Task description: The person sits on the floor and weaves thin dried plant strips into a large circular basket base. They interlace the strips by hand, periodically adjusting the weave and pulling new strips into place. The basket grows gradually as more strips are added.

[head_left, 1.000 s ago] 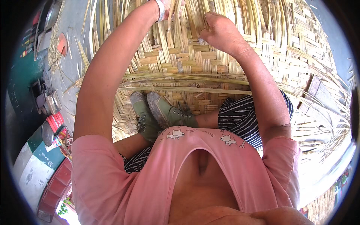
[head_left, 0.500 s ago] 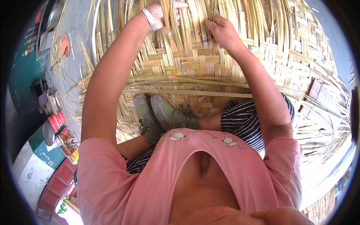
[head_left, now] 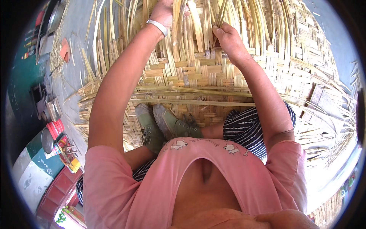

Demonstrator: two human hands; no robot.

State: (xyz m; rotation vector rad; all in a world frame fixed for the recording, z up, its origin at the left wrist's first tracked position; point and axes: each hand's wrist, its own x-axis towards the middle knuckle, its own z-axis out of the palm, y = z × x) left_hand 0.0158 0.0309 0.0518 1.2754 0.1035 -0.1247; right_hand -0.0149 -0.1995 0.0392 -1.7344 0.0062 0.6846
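Note:
A woven mat of pale split strips, apparently bamboo [head_left: 194, 70], spreads in front of me, with loose upright strips [head_left: 263, 26] standing along its far part. At the top edge, my left hand [head_left: 163, 14], a white bangle at its wrist, is closed around several upright strips [head_left: 178, 34]. Its fingers pass behind them and fingertips show on the other side; part of the hand is cut off. Right of it, my right hand [head_left: 230, 41] pinches a narrow greenish strip [head_left: 221, 16] between thumb and fingers, low against the weave.
My green shoes [head_left: 164, 122] rest on the mat's near part. Long loose strips [head_left: 190, 102] lie across it just beyond them. A flat board [head_left: 322, 95] sits on the right side among scattered strips. Far left are a terracotta-coloured piece [head_left: 65, 50] and a red container [head_left: 56, 128].
My left hand has risen toward the top edge and is more cut off. My right hand sits slightly lower and to the right in view, with the greenish strip showing more plainly above it.

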